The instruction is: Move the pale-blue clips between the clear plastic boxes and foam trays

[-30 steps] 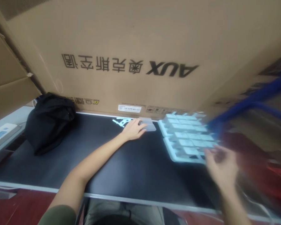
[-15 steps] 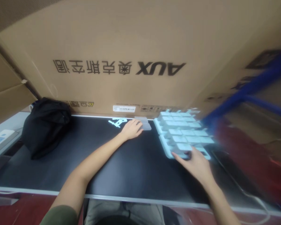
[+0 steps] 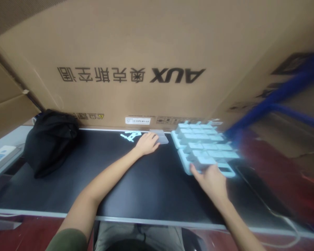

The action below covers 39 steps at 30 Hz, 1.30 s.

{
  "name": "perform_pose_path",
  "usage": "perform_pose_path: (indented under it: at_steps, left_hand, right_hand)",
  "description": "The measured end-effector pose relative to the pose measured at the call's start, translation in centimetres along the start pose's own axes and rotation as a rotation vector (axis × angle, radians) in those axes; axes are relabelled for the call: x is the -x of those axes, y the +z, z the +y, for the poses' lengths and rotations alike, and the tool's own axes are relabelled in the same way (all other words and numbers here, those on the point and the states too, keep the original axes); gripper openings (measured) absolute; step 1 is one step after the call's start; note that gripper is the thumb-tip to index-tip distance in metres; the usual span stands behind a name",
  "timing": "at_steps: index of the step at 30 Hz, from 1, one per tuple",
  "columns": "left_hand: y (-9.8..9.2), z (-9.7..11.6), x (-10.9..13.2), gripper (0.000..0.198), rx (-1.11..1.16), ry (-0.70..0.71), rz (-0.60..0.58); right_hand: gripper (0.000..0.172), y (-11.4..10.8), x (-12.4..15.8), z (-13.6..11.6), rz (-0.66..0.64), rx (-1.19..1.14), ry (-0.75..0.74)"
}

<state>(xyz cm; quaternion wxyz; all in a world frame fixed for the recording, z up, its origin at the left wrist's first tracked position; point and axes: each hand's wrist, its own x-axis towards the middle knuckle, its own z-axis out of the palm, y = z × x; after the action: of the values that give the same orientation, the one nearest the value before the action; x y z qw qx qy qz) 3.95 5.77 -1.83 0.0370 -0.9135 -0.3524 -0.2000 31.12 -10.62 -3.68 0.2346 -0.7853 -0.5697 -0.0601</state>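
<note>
My left hand [image 3: 147, 143] rests far out on the black table [image 3: 136, 181], its curled fingers on a small grey flat piece [image 3: 162, 136] at the foot of the cardboard box. My right hand [image 3: 210, 177] is at the near edge of a white tray [image 3: 185, 164] packed with rows of white rectangular parts [image 3: 204, 146]; its fingers are closed around one of the nearest parts. A few small white bits [image 3: 129, 135] lie just left of my left hand.
A large brown cardboard box [image 3: 136, 52] printed "AUX" upside down walls off the back of the table. A black bag [image 3: 51, 141] sits at the left. A white power strip [image 3: 0, 157] lies at far left. A blue frame [image 3: 277, 97] rises at right, with a cable [image 3: 282, 216] by the table edge.
My right hand moved from the right onto the tray's near edge and closed on a part. The left hand stayed on the grey piece.
</note>
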Motion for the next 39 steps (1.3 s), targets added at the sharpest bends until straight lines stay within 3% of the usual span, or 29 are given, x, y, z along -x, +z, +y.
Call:
perform_pose_path:
  at_steps: [5, 9, 12, 15, 19, 23, 32, 39]
  left_hand:
    - [-2.0, -0.4, 1.9, 0.036, -0.008, 0.029, 0.053]
    - [-4.8, -3.5, 6.0, 0.031, -0.03, -0.027, 0.058]
    - [-6.1, -6.5, 9.1, 0.027, -0.062, -0.18, 0.056]
    - [-6.3, -8.5, 10.8, 0.022, -0.048, -0.335, 0.072]
    - [-5.4, -9.4, 11.4, 0.019, -0.028, -0.39, 0.072]
    - [-4.9, -9.5, 11.4, 0.018, -0.019, -0.383, 0.055]
    - [-5.4, -9.2, 11.6, 0.018, -0.011, -0.372, 0.043]
    - [-5.4, -9.0, 11.6, 0.016, -0.015, -0.405, 0.075]
  right_hand:
    - [0.048, -1.2, 0.2, -0.2, 0.023, -0.128, 0.012]
    - [0.036, -3.3, 0.6, -2.7, 0.074, -0.231, -0.114]
    - [0.027, -4.5, -0.3, -6.7, -0.004, -0.285, -0.28]
    - [0.024, -4.7, -2.8, -12.2, -0.186, -0.228, -0.395]
    - [0.046, -3.7, -6.8, -19.6, -0.429, 0.008, -0.487]
    - [0.069, -2.8, -9.7, -24.4, -0.474, 0.187, -0.56]
    - [0.064, -1.3, -12.0, -27.2, -0.449, 0.288, -0.609]
    - [0.076, 0.0, -11.8, -27.8, -0.476, 0.225, -0.633]
